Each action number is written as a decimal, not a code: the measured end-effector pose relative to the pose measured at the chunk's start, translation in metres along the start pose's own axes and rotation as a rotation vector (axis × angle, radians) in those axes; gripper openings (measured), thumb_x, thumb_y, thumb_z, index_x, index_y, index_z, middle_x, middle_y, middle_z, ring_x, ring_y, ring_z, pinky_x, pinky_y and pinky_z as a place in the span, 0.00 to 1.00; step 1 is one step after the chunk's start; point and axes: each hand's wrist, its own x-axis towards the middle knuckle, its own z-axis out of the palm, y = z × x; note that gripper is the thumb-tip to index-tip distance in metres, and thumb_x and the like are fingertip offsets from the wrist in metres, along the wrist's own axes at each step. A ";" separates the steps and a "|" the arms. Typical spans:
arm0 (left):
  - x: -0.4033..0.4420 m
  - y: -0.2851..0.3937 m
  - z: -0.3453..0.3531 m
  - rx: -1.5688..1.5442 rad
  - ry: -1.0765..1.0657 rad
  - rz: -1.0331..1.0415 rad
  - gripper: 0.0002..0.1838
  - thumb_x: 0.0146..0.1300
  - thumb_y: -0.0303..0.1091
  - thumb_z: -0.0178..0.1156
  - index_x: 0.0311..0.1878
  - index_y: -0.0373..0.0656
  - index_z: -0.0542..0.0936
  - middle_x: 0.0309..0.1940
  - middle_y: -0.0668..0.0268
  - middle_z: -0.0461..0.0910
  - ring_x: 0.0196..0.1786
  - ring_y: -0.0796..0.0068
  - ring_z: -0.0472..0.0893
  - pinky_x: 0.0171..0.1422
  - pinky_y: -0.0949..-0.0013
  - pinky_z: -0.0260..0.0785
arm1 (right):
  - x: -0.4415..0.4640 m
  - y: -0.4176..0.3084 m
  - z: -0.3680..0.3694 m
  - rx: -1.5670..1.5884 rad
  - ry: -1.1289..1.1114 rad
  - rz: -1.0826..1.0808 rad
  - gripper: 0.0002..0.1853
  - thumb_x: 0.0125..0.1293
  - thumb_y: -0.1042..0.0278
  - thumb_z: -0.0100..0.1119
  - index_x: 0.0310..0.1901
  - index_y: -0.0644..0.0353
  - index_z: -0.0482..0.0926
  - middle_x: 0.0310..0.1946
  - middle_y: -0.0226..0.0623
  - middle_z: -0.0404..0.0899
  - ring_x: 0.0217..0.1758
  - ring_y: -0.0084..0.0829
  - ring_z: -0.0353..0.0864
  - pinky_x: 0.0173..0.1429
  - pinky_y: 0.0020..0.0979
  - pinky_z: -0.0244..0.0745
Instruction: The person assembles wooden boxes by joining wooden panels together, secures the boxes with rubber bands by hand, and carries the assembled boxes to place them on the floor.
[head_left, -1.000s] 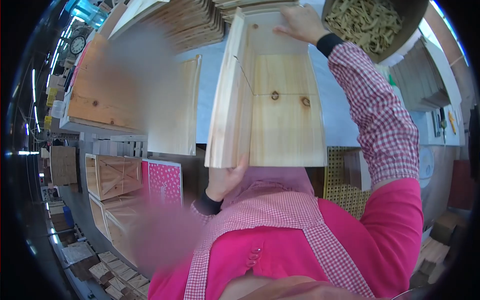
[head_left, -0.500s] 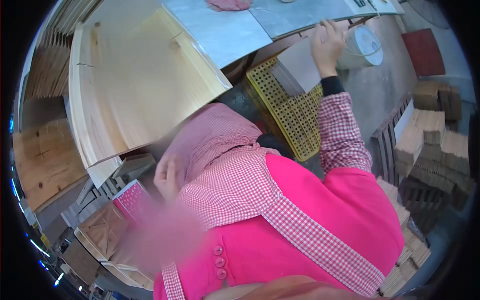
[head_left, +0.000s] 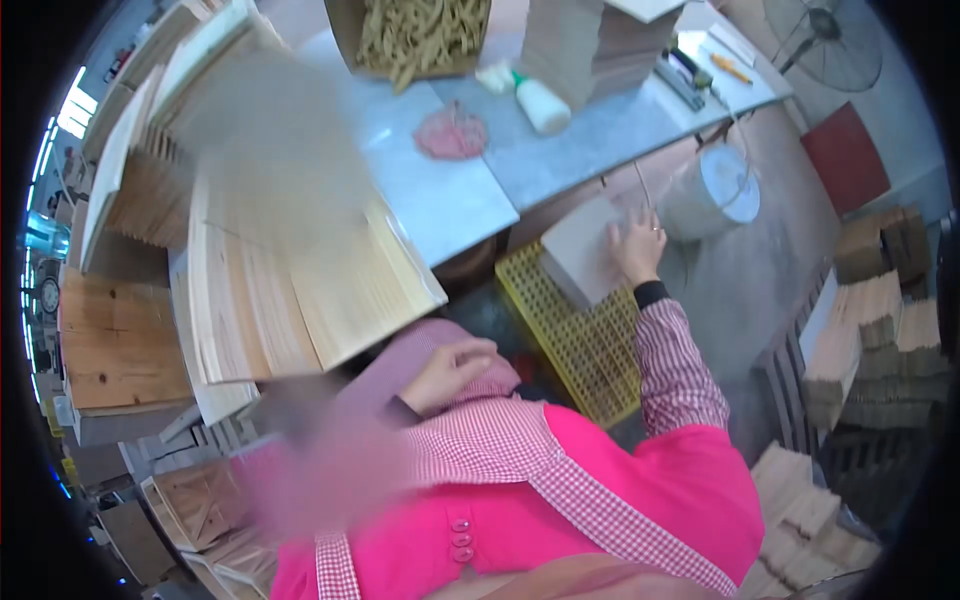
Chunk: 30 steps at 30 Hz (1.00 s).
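Note:
My right hand (head_left: 638, 248) is at the right edge of a stack of pale sheets (head_left: 585, 245), its fingers spread and partly blurred. Whether it presses on the stack I cannot tell. Under the stack is a yellow perforated plastic crate (head_left: 580, 360). Over my lap, near the checked apron (head_left: 480, 440), my left hand (head_left: 452, 375) is held with its fingers stretched out and nothing in it. Wooden boards (head_left: 290, 310) lie stacked to the left of it.
A metal-topped table (head_left: 590, 150) holds a pink cloth (head_left: 452, 132), a white bottle (head_left: 543, 105), a box of wood-coloured strips (head_left: 420, 35) and a tall sheet stack (head_left: 590, 50). A white bucket (head_left: 712, 195) stands at the right, with bundled boards (head_left: 850, 340) beyond.
The view has shifted, showing more of the table. My right hand has come down from above the stack to its edge. My left hand has moved right, over my lap.

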 end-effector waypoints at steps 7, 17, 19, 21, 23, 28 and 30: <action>0.012 -0.003 0.004 -0.079 -0.118 -0.042 0.17 0.68 0.30 0.58 0.57 0.34 0.77 0.48 0.65 0.80 0.52 0.78 0.77 0.60 0.73 0.68 | 0.166 -0.081 -0.194 0.150 0.836 -0.349 0.23 0.62 0.54 0.61 0.55 0.59 0.77 0.59 0.41 0.73 0.64 0.45 0.67 0.64 0.47 0.62; 0.015 0.065 -0.016 -0.194 -0.202 0.092 0.17 0.69 0.33 0.57 0.58 0.37 0.76 0.55 0.63 0.78 0.57 0.75 0.76 0.62 0.70 0.68 | 0.220 -0.073 -0.210 -0.040 0.643 -0.629 0.14 0.64 0.63 0.58 0.50 0.54 0.81 0.51 0.35 0.81 0.59 0.40 0.76 0.62 0.42 0.65; 0.027 0.091 -0.023 -0.227 -0.225 0.179 0.21 0.70 0.38 0.56 0.62 0.39 0.73 0.58 0.61 0.76 0.60 0.71 0.75 0.64 0.67 0.68 | 0.203 -0.075 -0.215 0.006 0.705 -0.717 0.14 0.64 0.69 0.58 0.51 0.56 0.81 0.51 0.36 0.81 0.58 0.38 0.77 0.60 0.41 0.67; 0.033 0.121 -0.020 -0.487 -0.129 0.264 0.26 0.71 0.43 0.55 0.66 0.39 0.68 0.60 0.60 0.74 0.63 0.66 0.73 0.65 0.62 0.68 | 0.162 -0.089 -0.226 0.087 0.680 -0.824 0.15 0.63 0.72 0.58 0.52 0.56 0.81 0.51 0.36 0.81 0.57 0.39 0.78 0.59 0.40 0.68; 0.044 0.131 -0.024 -0.945 -0.147 0.370 0.29 0.71 0.44 0.54 0.69 0.39 0.62 0.62 0.58 0.71 0.65 0.63 0.72 0.65 0.59 0.68 | 0.111 -0.109 -0.242 0.114 0.622 -1.006 0.18 0.60 0.77 0.58 0.53 0.59 0.80 0.53 0.36 0.81 0.58 0.39 0.78 0.57 0.39 0.69; 0.030 0.117 -0.028 -1.290 -0.189 0.462 0.27 0.71 0.36 0.54 0.69 0.38 0.61 0.65 0.57 0.67 0.66 0.61 0.71 0.68 0.56 0.67 | 0.008 -0.133 -0.235 0.207 0.243 -1.310 0.21 0.59 0.79 0.58 0.56 0.63 0.77 0.54 0.40 0.80 0.60 0.40 0.76 0.59 0.40 0.68; 0.025 0.098 -0.022 -1.265 -0.014 0.433 0.26 0.71 0.32 0.54 0.69 0.38 0.61 0.66 0.56 0.67 0.66 0.60 0.71 0.69 0.56 0.67 | -0.008 -0.144 -0.237 0.243 0.101 -1.357 0.22 0.59 0.78 0.58 0.58 0.65 0.75 0.54 0.43 0.79 0.60 0.41 0.76 0.61 0.41 0.68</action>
